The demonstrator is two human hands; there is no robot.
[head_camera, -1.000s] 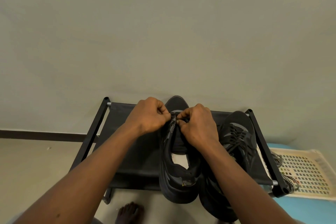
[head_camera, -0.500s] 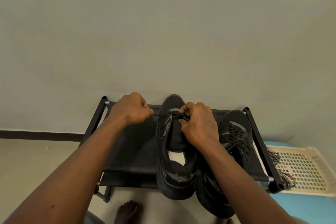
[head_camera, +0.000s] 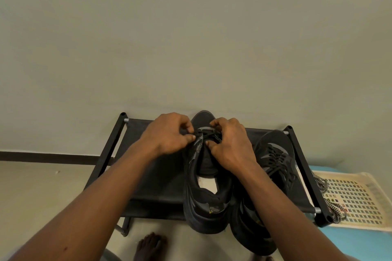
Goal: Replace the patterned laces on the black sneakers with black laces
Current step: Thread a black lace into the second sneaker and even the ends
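Two black sneakers stand on a black shoe rack [head_camera: 152, 174] against the wall. The middle sneaker [head_camera: 206, 199] has its tongue bare, with a black lace [head_camera: 209, 133] crossing only the eyelets near the toe. My left hand [head_camera: 169, 133] pinches that lace at the sneaker's left side. My right hand [head_camera: 232, 144] pinches it at the right side, fingers curled over the eyelets. The right sneaker [head_camera: 275, 159] is fully laced in black. Patterned black-and-white laces [head_camera: 331, 205] hang over the rack's right end.
A cream plastic basket [head_camera: 356, 199] lies on a blue surface [head_camera: 360, 243] to the right of the rack. A bare foot [head_camera: 150, 248] stands on the floor below the rack. The wall rises directly behind the rack.
My left hand, which had pulled the lace out to the left, has come back in against the sneaker's toe eyelets. My right hand stayed on the lace there.
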